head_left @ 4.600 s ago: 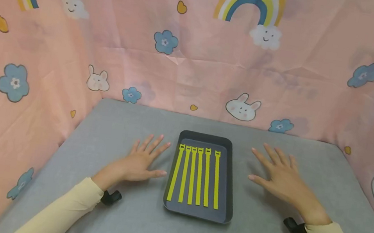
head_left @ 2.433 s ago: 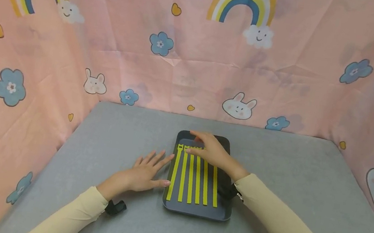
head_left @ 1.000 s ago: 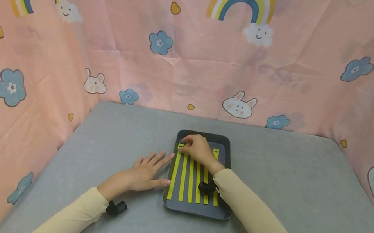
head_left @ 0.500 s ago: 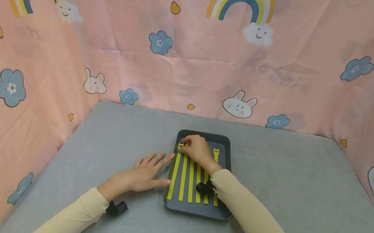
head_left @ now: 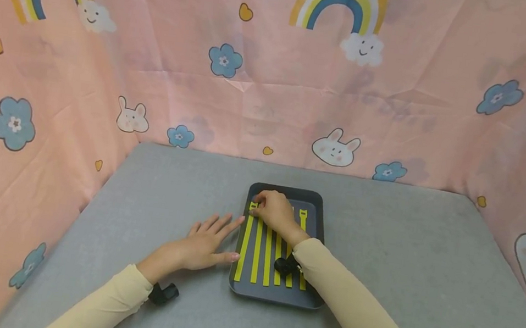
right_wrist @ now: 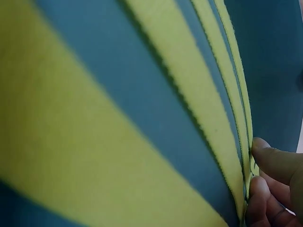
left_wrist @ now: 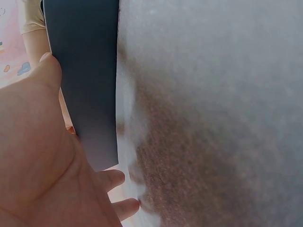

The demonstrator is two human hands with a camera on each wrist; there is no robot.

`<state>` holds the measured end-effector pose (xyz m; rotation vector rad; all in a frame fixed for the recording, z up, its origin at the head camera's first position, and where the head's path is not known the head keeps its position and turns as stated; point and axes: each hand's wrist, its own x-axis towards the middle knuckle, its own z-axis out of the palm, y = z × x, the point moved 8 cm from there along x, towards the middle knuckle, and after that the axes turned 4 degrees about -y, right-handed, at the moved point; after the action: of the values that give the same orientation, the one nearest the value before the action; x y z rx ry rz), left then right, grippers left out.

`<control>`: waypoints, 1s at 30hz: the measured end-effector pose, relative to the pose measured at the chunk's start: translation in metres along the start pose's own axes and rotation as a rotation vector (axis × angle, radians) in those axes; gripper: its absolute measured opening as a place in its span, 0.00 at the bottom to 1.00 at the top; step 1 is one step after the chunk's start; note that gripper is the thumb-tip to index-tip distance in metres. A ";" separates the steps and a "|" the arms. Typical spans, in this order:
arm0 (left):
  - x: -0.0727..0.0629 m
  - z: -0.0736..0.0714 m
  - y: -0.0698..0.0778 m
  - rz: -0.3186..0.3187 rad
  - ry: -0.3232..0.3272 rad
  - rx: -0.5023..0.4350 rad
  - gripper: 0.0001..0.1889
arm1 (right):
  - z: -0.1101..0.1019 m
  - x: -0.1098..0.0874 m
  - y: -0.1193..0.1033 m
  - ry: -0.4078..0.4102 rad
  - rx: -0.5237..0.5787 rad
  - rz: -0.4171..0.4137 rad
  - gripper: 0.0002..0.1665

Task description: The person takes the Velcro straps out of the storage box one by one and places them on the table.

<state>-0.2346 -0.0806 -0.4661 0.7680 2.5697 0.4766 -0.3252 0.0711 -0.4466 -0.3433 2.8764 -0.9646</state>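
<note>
Several yellow hook-and-loop cable ties, slotted at their far ends, lie lengthwise in a dark grey tray (head_left: 275,296). My right hand (head_left: 277,213) reaches over them. Its thumb and fingertips pinch the head end of the leftmost cable tie (head_left: 243,253). In the right wrist view, the thumb (right_wrist: 277,161) and a finger meet at that tie's end; the hand covers the heads of several ties. My left hand (head_left: 198,247) has its fingers spread, with thumb and index tip at the tray's left side. The left wrist view has the tray wall (left_wrist: 87,75) beside the palm (left_wrist: 38,151).
The tray stands on a grey table (head_left: 181,181). A pink printed cloth (head_left: 231,104) hangs behind and along both sides. Black wrist cameras sit under the left wrist (head_left: 163,293) and the right wrist (head_left: 285,267).
My right hand has come from the table right of the tray to the leftmost tie's head and now pinches there. My left hand has shifted slightly toward the tray. Little moved in the last second.
</note>
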 end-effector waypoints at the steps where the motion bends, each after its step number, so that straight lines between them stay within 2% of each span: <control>1: 0.000 0.001 -0.001 -0.005 -0.005 0.001 0.45 | 0.000 0.000 0.000 0.001 -0.006 0.001 0.15; 11: 0.000 0.002 0.000 -0.012 -0.006 -0.001 0.45 | -0.001 -0.003 -0.007 0.009 -0.028 -0.043 0.12; 22: -0.002 -0.001 0.003 0.007 0.007 -0.005 0.46 | 0.001 -0.006 -0.012 0.050 -0.029 -0.094 0.11; 30: 0.001 0.002 -0.002 -0.021 0.002 0.004 0.45 | 0.001 -0.005 -0.012 0.073 -0.029 -0.117 0.11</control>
<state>-0.2350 -0.0812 -0.4691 0.7417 2.5786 0.4667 -0.3183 0.0628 -0.4401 -0.4937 2.9678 -0.9743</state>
